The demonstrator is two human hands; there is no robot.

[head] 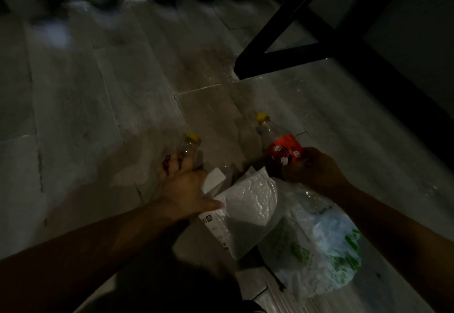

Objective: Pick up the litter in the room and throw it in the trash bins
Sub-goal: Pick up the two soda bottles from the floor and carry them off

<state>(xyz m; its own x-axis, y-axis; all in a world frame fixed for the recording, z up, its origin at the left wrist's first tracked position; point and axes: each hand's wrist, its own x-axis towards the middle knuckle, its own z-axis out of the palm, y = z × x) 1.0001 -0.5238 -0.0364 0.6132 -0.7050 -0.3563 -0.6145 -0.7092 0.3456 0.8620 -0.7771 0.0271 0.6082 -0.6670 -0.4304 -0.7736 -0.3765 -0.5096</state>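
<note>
Left grip (183, 185) around clear yellow-capped bottle (189, 149); right grip (313, 169) around orange-labelled bottle (282, 151).

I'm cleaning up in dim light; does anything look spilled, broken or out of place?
No spill or breakage shows. Out of place is only litter: a clear bottle in the left hand, an orange-labelled bottle in the right hand, with a white padded mailer and a crumpled plastic bag beside them. Dim light could hide stains.

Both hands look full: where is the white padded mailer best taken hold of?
Probably pinch the white padded mailer at its upper corner, coming from above: it is flat and crumpled, and that corner stands free between the left hand on the clear bottle and the right hand on the orange-labelled bottle.
</note>
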